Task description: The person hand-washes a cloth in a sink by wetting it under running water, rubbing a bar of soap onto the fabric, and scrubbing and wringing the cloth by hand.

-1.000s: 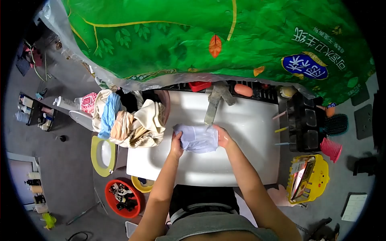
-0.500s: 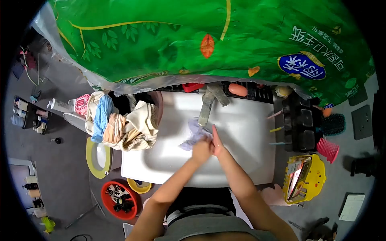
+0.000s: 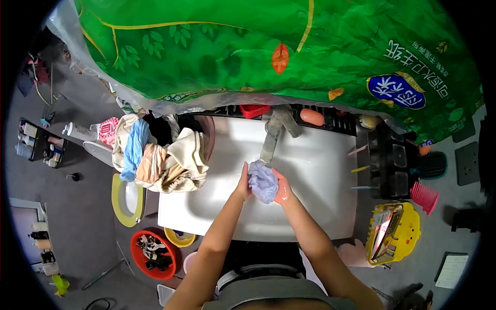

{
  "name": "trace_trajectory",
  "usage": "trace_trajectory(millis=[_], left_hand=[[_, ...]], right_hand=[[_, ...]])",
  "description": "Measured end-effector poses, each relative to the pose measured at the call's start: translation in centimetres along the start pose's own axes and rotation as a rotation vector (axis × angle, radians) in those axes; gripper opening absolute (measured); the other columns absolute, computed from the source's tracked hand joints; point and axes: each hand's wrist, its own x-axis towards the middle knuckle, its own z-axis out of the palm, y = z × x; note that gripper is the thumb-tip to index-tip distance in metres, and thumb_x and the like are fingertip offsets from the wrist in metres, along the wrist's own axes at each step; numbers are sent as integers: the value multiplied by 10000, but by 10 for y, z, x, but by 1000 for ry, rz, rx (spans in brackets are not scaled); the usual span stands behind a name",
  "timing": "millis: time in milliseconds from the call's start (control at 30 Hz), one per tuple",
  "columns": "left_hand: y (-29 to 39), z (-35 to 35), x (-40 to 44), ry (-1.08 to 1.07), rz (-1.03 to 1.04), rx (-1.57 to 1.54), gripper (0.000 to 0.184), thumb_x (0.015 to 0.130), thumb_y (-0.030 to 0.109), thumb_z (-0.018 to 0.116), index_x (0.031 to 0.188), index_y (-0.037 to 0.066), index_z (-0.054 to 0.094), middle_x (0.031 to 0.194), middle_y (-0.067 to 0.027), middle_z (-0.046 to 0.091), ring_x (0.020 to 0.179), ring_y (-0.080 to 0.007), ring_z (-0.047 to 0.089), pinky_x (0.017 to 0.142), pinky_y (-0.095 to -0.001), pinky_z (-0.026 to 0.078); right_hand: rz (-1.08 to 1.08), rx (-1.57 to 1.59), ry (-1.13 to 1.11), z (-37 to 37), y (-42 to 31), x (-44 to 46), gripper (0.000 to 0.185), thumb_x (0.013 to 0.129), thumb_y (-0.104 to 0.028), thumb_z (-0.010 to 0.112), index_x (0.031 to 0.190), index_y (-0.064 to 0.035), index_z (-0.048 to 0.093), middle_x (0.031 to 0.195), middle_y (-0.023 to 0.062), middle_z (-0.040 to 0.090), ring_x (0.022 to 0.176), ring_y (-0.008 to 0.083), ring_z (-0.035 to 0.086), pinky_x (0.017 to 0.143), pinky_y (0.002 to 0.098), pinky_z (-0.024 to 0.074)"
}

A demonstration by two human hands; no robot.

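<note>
A bunched, wet-looking lavender cloth (image 3: 263, 182) is held between my two hands over the white sink (image 3: 320, 206). My left hand (image 3: 244, 184) grips its left side, and my right hand (image 3: 282, 187) cups the right side, with wet spots on the skin. Directly above the cloth is the spout of the metal faucet (image 3: 269, 142). Whether water is running from it I cannot tell.
A pile of clothes (image 3: 181, 160) rests at the sink's left. A green plastic package (image 3: 206, 62) overhangs the back, near an orange soap bar (image 3: 312, 117). On the right are a black toothbrush holder (image 3: 387, 165) and a yellow basket (image 3: 408, 235). A red basin (image 3: 173, 258) stands below left.
My left hand has moved from beside my right hand to the cloth's left side. The cloth, earlier spread out to the left, is now gathered into a ball between both hands under the spout.
</note>
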Motion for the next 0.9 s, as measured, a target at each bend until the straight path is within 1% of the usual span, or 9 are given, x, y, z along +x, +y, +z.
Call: trace_trajectory(millis=[100,200,300,333,433,467,667,833,900], left_hand=[[-2,7,25,18,-51,170,526,831,533,368,1122,113,492,1100,-56,540,1014,-214,513,908,-377,378],[-9,12,30,150,268,332,286,839,290,500,1027,79,549,926,-43,588,801,-151,568,722,-299,459],[-18,64,2,325,517,602,189,758,212,620,874,67,581,704,-49,590,604,-128,537,563,-281,460],[-30,66,3,440,692,881,190,728,210,640,824,54,593,688,-71,589,601,-145,547,566,-275,450],[-59,79,-10,517,1077,1252,210,662,243,654,693,42,602,654,-133,576,537,-249,548,517,-339,438],[-62,81,-15,496,1180,1299,223,644,260,652,653,44,600,645,-153,569,506,-292,543,491,-374,436],[-37,43,-1,619,1110,1565,183,665,260,581,636,83,621,578,-141,561,531,-318,547,495,-396,433],[0,26,18,973,651,1336,282,732,325,551,693,55,621,632,-148,580,600,-340,555,548,-402,438],[-3,21,23,897,795,1363,287,747,336,545,716,61,623,634,-142,566,584,-335,550,544,-403,437]], right_hand=[[-92,-260,242,-34,-14,10,479,844,-378,420,1187,-44,421,1183,112,471,1011,263,508,911,390,367],[-396,-857,620,-30,-16,8,536,804,-487,445,1168,-94,441,1165,93,471,1007,227,503,905,397,364],[137,-229,645,-15,-9,6,543,782,-566,428,1117,-143,483,1108,62,514,1022,225,482,871,451,374],[26,-18,192,-56,0,27,559,774,-587,414,1139,-164,449,1099,90,507,1009,292,473,848,536,357],[92,28,55,-39,2,39,442,782,-541,440,1019,-175,509,1031,63,528,870,272,527,857,545,351],[-10,30,144,-33,6,36,384,819,-480,420,964,-142,533,966,61,567,820,246,552,850,468,399],[-131,-134,64,-96,27,64,367,814,-435,460,976,-114,535,949,47,574,867,203,550,803,381,447],[-121,-208,469,-55,30,41,369,851,-386,414,1031,-81,517,984,60,579,897,206,557,795,352,450],[-33,-370,669,-54,17,32,509,812,-498,395,1104,-88,473,1071,66,533,976,207,516,864,359,396]])
